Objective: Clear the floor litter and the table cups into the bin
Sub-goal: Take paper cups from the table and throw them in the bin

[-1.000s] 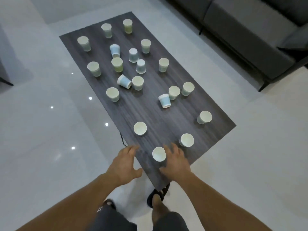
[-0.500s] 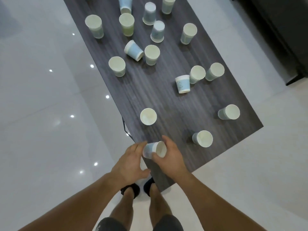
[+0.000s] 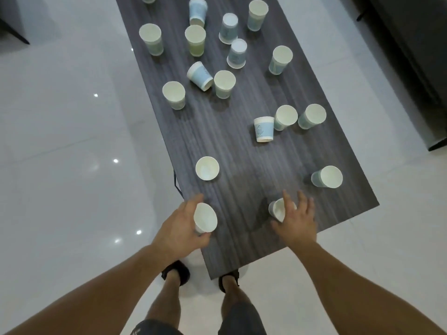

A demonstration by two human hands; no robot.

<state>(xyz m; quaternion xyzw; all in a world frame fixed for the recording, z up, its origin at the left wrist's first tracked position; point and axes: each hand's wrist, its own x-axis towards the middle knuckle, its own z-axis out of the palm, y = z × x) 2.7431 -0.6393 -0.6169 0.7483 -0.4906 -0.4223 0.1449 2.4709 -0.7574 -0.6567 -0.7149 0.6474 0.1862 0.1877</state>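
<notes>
In the head view, the person's left hand [image 3: 180,223] was curled round a white paper cup [image 3: 205,218], with the thumb beneath it and the fingers over its far side. It held the cup tilted above the near left corner of the dark wood-grain table [image 3: 242,151], mouth turned toward the camera.

The right hand [image 3: 296,220] was spread, fingers straight and apart, over a second pale paper cup [image 3: 278,210] standing on the near right part of the table. That cup lay just left of the palm, in the gap between thumb and forefinger. Its axis was close to upright and its mouth faced up. Whether skin already touched it could not be told, and the fingers were not closed on it. The right hand was plainly the nearer one, and the coming move looked like a matter of closing round the cup's wall from its right side.

An upright white cup [image 3: 207,168] stood just beyond the left hand, and another pale cup [image 3: 327,177] stood near the right edge. A blue printed cup [image 3: 264,129] sat mid-table. Many more green, blue and white cups were scattered toward the far end.

Every open mouth showed a bare pale inside, with nothing visible in it. No bin and no litter appeared on the glossy white tiled floor [image 3: 72,141], so most of the task seemed undone.
</notes>
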